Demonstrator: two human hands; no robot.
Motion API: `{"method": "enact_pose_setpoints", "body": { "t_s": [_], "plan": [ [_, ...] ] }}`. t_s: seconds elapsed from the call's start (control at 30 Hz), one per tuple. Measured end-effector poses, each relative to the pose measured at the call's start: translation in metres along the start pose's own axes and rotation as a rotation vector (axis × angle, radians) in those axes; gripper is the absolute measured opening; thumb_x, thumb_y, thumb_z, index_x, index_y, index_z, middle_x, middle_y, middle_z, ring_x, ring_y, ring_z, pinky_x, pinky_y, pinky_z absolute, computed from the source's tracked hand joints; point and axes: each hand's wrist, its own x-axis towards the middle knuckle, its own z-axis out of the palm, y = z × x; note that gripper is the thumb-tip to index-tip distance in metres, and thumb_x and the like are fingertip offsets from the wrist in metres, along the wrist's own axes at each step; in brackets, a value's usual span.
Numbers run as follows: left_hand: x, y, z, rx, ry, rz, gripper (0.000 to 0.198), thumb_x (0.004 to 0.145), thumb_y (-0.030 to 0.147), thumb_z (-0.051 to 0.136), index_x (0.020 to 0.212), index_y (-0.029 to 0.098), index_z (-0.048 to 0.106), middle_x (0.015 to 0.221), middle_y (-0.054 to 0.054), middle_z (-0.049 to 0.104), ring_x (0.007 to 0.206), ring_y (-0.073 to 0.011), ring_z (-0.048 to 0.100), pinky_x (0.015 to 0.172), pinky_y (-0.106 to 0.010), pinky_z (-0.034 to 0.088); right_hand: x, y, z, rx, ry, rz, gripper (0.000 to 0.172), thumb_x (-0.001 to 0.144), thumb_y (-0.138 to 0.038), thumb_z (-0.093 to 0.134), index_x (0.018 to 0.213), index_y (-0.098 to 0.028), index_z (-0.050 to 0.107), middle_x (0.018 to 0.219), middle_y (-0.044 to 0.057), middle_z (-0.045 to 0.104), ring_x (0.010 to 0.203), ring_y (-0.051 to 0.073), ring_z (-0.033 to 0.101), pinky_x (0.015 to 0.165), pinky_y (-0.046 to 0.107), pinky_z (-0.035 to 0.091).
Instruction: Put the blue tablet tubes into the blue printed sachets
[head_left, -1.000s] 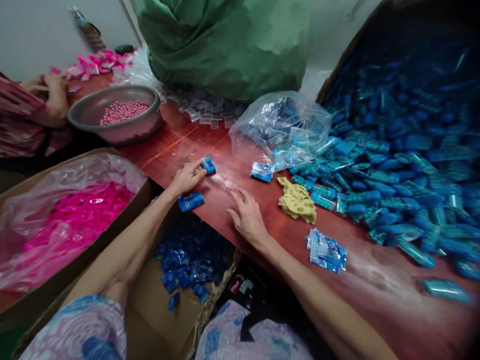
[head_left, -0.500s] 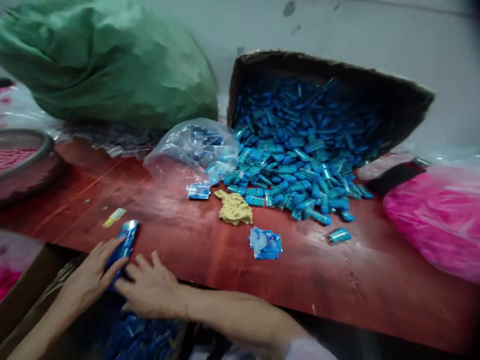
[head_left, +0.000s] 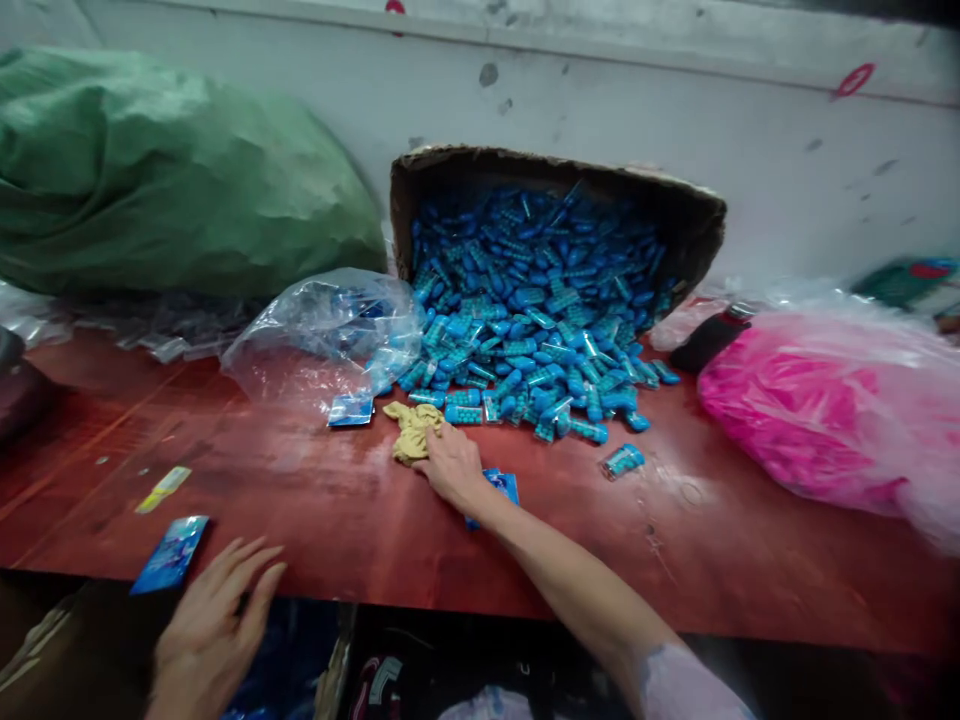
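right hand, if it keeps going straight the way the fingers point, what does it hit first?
The right hand points up-left with its fingertips already at the yellow cloth, so that comes first. Beyond it lie the small blue packet and the clear plastic bag; depth is hard to judge.

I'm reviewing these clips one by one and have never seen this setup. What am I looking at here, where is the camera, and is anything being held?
There is no machine: a person works with bare hands, filmed by a camera on their head looking down. The right hand reaches over a red table, fingers on a yellow cloth, covering part of a small stack of blue packets. The left hand is spread open at the table edge beside a single blue packet, holding nothing. Behind lie a tipped cardboard box spilling blue capsules, a clear bag, a green sack and a pink-filled bag.
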Motion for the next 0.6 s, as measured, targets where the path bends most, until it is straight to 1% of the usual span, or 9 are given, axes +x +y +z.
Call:
{"method": "enact_pose_setpoints", "body": {
  "t_s": [0.07,0.17,0.27,0.33,0.4,0.43,0.5,0.57,0.6],
  "plan": [
    [0.031,0.04,0.027,0.003,-0.033,0.117,0.027,0.078,0.038,0.045,0.094,0.021,0.058,0.103,-0.01,0.061,0.107,-0.0267,0.052,0.091,-0.044,0.042,0.007,0.006,0.01,0.003,-0.007,0.025,0.024,0.088,-0.015,0.037,0.105,-0.013,0.053,0.105,0.015,0.054,0.089,0.024,0.055,0.066,0.033,0.047],
    [0.06,0.082,0.065,-0.001,-0.03,0.146,0.034,0.081,0.035,0.041,0.106,0.015,0.053,0.115,-0.015,0.054,0.115,-0.0272,0.044,0.093,-0.043,0.039,0.012,0.001,0.017,0.018,-0.008,0.025,0.027,0.086,-0.007,0.033,0.099,-0.013,0.055,0.102,0.013,0.056,0.083,0.021,0.058,0.064,0.031,0.048],
    [0.079,0.102,0.101,0.048,-0.064,0.125,0.044,0.083,0.034,0.036,0.117,0.01,0.048,0.124,-0.019,0.049,0.121,-0.0288,0.038,0.095,-0.045,0.035,0.009,0.002,0.009,0.055,-0.008,-0.022,0.022,0.086,-0.013,0.038,0.1,-0.015,0.054,0.101,0.01,0.058,0.081,0.019,0.059,0.065,0.028,0.049],
    [0.087,0.107,0.12,0.133,-0.143,0.101,0.046,0.083,0.033,0.034,0.118,0.008,0.048,0.126,-0.021,0.047,0.122,-0.0312,0.035,0.095,-0.047,0.033,-0.003,0.013,-0.002,0.099,-0.017,-0.095,0.021,0.085,-0.02,0.044,0.104,-0.02,0.052,0.103,0.004,0.059,0.083,0.015,0.059,0.068,0.023,0.049],
    [0.092,0.109,0.132,0.23,-0.239,0.076,0.046,0.083,0.033,0.034,0.12,0.01,0.048,0.128,-0.02,0.046,0.122,-0.033,0.034,0.094,-0.049,0.032,-0.024,0.032,-0.011,0.142,-0.009,-0.152,0.028,0.085,-0.025,0.046,0.114,-0.023,0.046,0.112,0.001,0.056,0.092,0.012,0.057,0.075,0.02,0.047],
    [0.094,0.109,0.135,0.273,-0.276,0.068,0.046,0.083,0.033,0.034,0.121,0.011,0.048,0.129,-0.02,0.045,0.122,-0.0337,0.034,0.093,-0.051,0.031,-0.037,0.043,-0.014,0.157,0.004,-0.158,0.034,0.087,-0.026,0.043,0.121,-0.023,0.041,0.118,0.003,0.053,0.099,0.014,0.055,0.079,0.023,0.046],
    [0.096,0.112,0.135,0.335,-0.319,0.065,0.046,0.084,0.032,0.032,0.123,0.013,0.046,0.131,-0.019,0.043,0.122,-0.0353,0.033,0.092,-0.053,0.03,-0.067,0.065,-0.013,0.141,0.042,-0.104,0.037,0.087,-0.027,0.043,0.124,-0.021,0.04,0.127,0.008,0.048,0.113,0.022,0.047,0.089,0.037,0.042],
    [0.097,0.117,0.131,0.365,-0.325,0.051,0.046,0.085,0.03,0.029,0.124,0.012,0.046,0.132,-0.02,0.041,0.123,-0.0364,0.032,0.091,-0.055,0.031,-0.097,0.08,-0.004,0.092,0.021,-0.061,0.041,0.086,-0.032,0.046,0.124,-0.018,0.042,0.131,0.013,0.044,0.121,0.032,0.037,0.095,0.052,0.032],
    [0.095,0.121,0.128,0.372,-0.309,0.037,0.047,0.085,0.03,0.028,0.125,0.011,0.044,0.133,-0.021,0.04,0.123,-0.0365,0.031,0.091,-0.055,0.03,-0.109,0.084,0.003,0.083,0.012,-0.08,0.045,0.085,-0.036,0.047,0.126,-0.017,0.041,0.134,0.013,0.042,0.124,0.034,0.032,0.096,0.058,0.027]
  ]
}}
